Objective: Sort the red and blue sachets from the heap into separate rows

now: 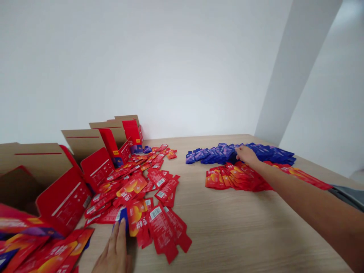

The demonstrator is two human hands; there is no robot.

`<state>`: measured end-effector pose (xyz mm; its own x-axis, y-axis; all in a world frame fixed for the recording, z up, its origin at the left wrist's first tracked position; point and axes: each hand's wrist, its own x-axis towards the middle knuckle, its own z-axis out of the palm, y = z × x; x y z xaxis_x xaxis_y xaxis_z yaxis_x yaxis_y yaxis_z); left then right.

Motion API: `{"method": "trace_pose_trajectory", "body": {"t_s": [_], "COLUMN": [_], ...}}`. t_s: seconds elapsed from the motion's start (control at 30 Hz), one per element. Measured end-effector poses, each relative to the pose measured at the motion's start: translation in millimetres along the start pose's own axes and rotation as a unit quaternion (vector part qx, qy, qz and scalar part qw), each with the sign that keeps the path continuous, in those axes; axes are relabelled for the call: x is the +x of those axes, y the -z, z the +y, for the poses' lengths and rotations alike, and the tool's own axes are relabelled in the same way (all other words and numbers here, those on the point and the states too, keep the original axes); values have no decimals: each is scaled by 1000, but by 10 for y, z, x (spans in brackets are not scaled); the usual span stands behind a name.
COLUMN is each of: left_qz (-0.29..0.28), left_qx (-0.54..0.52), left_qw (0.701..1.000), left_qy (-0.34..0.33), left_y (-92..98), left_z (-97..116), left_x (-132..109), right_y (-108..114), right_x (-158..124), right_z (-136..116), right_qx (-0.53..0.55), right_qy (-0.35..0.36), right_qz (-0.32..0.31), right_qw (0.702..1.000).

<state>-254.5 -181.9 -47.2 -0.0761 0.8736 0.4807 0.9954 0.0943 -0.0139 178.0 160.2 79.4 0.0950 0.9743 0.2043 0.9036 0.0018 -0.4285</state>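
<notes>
My left hand is low in the view, its fingers close together over a blue packet at the near edge of the loose red packets. The thumb is partly hidden, but the packet appears to be in its grasp. Across the table my right hand reaches into a long overlapping row of blue packets. Its fingertips are pinched at one of them. Below that forearm runs a fanned row of red packets, partly covered by the arm.
Several open red cartons with brown inner flaps stand along the left, among them a near carton and a far carton. More red packets lie at the bottom left. A dark grey object sits at the right edge of the wooden table.
</notes>
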Motion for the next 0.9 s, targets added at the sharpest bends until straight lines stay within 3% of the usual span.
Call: {"method": "trace_pose_trajectory", "body": {"t_s": [0.13,0.23,0.37,0.43,0.5,0.6,0.7,0.83,0.9], "left_qz": [-76,-127,-78,-39,-20,-25,-31,30,10], "left_qx": [-15,-32,-223,-352,-451,-540,-595,-616,-638], "left_qw": [992,979,941,901,859,813,775,758,742], "left_qy": [101,154,240,250,241,217,211,212,207], "left_y": [387,624,863,962,1031,1059,1027,961,917], "left_z": [165,127,48,154,391,889,1346,1689,1779], "left_x": [152,236,240,226,223,247,296,386,427], "right_y": [-83,-233,-359,-380,-388,-401,-422,-431,-395], "right_x": [-669,-1355,-2319,-2714,-3002,-3228,-3307,-3326,-3274], "right_z": [-180,-358,-629,-793,-968,-1189,-1277,-1183,-1086], "right_qx": [62,117,273,321,354,411,462,502,527], "right_qy": [70,132,198,207,204,190,150,79,70], "right_qz": [-45,-116,-251,-309,-362,-402,-384,-398,-378], "right_qw": [995,977,907,871,838,796,785,763,758]}}
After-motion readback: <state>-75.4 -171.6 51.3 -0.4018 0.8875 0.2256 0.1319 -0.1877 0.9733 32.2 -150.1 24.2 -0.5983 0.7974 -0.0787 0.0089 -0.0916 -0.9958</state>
